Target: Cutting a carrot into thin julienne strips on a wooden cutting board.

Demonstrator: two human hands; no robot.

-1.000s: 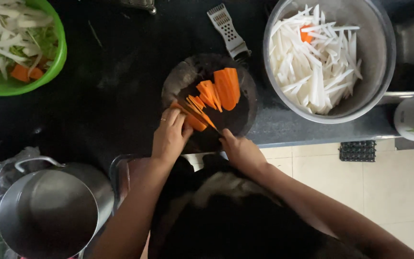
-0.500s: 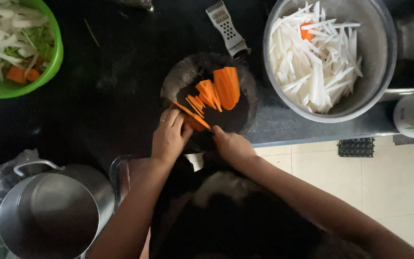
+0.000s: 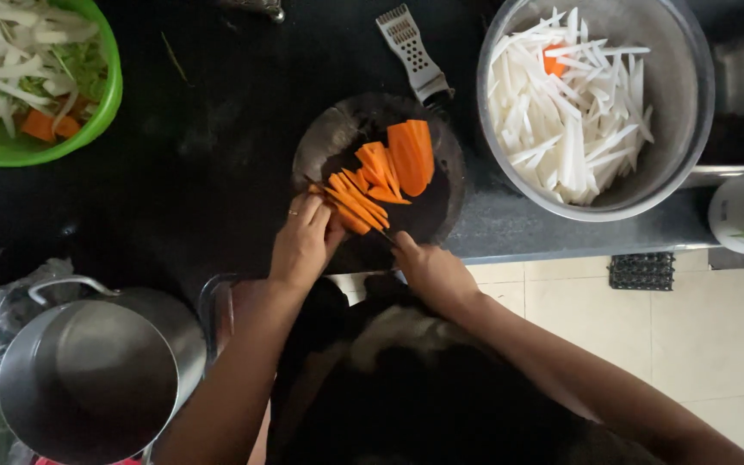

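- left hand (image 3: 303, 243): palm down at near edge of the dark round cutting board (image 3: 441, 207); fingers (image 3: 313, 211) pressed together, tips resting on the cut carrot sticks (image 3: 355, 207); ring on one finger.
- right hand (image 3: 428, 271): at board's near-right edge, just beside left hand; fingers curled shut round sth dark, prob. a knife handle; blade too small/dark to tell.
- carrot sticks: thin orange strips fanned at board's near-left, under left fingertips.
- carrot slabs (image 3: 411, 155): wider orange pieces, mid-board, touching the sticks on far side.
- cutting board: sits on black bench (image 3: 200, 155), near its front edge.
- grater (image 3: 411, 52): small metal, flat on bench, handle end touching board's far rim.
- steel bowl (image 3: 691, 95): large, right of board; holds white veg strips (image 3: 579, 103) w/ one orange bit.
- green bowl (image 3: 101, 112): far left corner; mixed white, green, orange veg scraps.
- steel pot (image 3: 88, 379): near left, w/ loop handle, plastic bag beside it.
- white cup (image 3: 729, 211): far right, green leaves inside.
- tiled floor (image 3: 647, 327): pale, below bench edge.
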